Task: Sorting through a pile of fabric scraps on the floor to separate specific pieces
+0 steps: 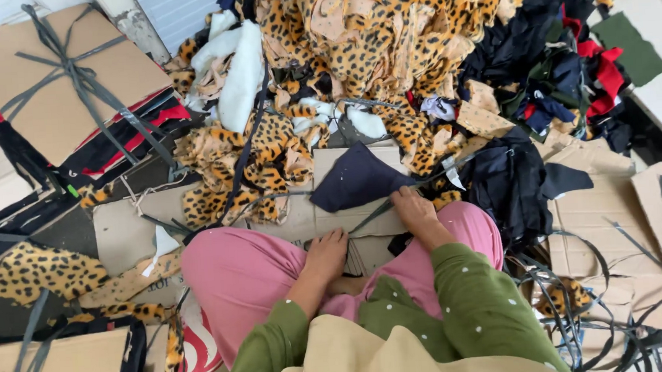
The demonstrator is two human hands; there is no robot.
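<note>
I sit cross-legged in pink trousers point(236, 268) and green sleeves. My right hand point(417, 213) rests just beyond my right knee, fingers closed on a thin grey strap point(375, 210) that runs over the cardboard. A navy fabric piece point(357, 178) lies flat just beyond that hand. My left hand point(326, 257) reaches down between my knees, fingertips at the strap's near end. Whether it grips the strap is hidden.
A large heap of leopard-print fabric scraps point(368, 38) fills the space ahead, with white pieces point(241, 69) on its left and dark and red cloth point(561, 72) on its right. A strapped cardboard bundle point(56, 80) lies far left. Loose grey straps point(629, 298) tangle on cardboard at my right.
</note>
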